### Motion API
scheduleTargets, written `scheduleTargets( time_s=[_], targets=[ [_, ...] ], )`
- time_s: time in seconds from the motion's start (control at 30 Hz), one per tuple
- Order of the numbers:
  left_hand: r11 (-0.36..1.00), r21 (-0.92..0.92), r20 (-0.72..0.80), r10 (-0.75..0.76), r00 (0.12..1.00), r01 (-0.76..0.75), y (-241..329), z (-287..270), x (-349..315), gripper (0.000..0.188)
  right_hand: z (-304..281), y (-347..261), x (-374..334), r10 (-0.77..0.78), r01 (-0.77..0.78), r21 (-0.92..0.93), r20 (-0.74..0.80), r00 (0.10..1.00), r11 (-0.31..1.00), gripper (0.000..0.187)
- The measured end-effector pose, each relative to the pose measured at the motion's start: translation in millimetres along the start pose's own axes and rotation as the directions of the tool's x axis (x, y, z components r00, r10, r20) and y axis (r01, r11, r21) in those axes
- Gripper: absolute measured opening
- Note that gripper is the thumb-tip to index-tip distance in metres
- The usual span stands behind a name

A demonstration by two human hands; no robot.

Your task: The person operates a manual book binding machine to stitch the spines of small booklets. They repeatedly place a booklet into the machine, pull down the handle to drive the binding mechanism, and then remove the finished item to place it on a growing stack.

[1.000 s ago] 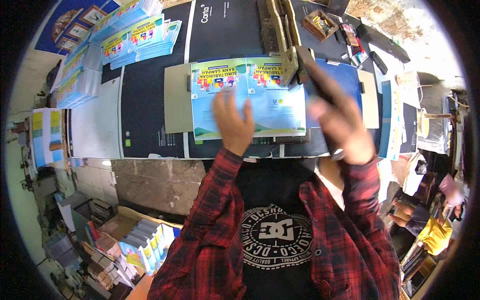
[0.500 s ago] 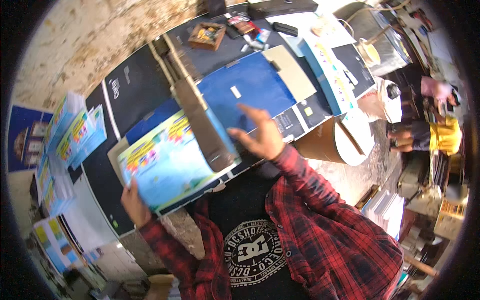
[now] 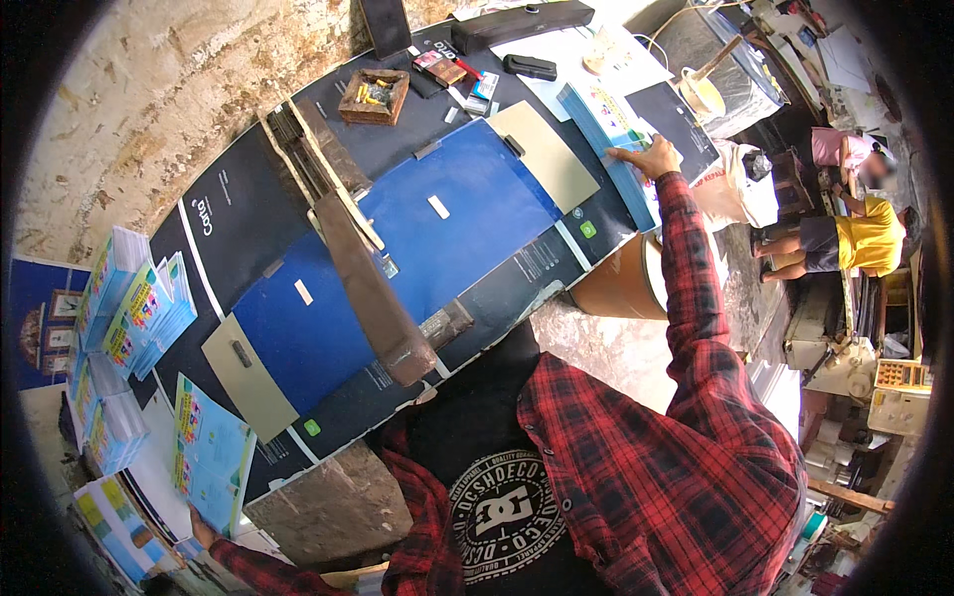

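At the lower left, my left hand (image 3: 206, 529) grips the bottom corner of a light blue printed booklet (image 3: 217, 452), tilted beside the table's left end. My right hand (image 3: 651, 159) reaches to the far right, thumb and fingers apart, touching the near part of a tall stack of light blue printed sheets (image 3: 600, 111). Between the hands lies a blue board (image 3: 467, 223) with beige end pieces. Across it runs a long brown arm (image 3: 373, 288) of a device, which looks like a long-reach stapler; the blue surface under it is bare.
Piles of printed booklets (image 3: 144, 308) stand at the table's left end. A wooden box (image 3: 375, 96) of small yellowish pieces, a black case (image 3: 522, 27) and a black stapler-like object (image 3: 530, 68) sit at the back. Right of the table are a brown drum (image 3: 621, 283), a white bag (image 3: 740, 189) and two people.
The booklet has left the blue board under the brown arm and moved left with my left hand. My right hand has swung from above the board to the stack at right.
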State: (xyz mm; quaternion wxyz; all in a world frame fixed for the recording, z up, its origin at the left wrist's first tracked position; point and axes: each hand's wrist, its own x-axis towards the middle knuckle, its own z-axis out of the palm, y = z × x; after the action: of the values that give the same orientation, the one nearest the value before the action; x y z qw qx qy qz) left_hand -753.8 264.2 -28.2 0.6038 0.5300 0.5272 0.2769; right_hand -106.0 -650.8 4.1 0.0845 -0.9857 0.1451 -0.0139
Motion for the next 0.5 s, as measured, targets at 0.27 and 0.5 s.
scheduleTargets(
  time_s=[0.27, 0.5],
  targets=[
    [0.959, 0.238, -0.079, 0.178, 0.981, -0.155, 13.4, 12.0, -3.2, 0.056, -8.1, 11.9, 23.5, 0.046, -0.045, -0.009, 0.162, 0.986, 0.999, 0.12],
    [0.715, 0.612, -0.094, 0.49, 0.867, -0.338, 52.6, -11.4, -33.1, 0.054, 11.6, 38.0, 79.6, 0.128, -0.139, 0.041, 0.2, 0.971, 0.989, 0.122]
  ],
)
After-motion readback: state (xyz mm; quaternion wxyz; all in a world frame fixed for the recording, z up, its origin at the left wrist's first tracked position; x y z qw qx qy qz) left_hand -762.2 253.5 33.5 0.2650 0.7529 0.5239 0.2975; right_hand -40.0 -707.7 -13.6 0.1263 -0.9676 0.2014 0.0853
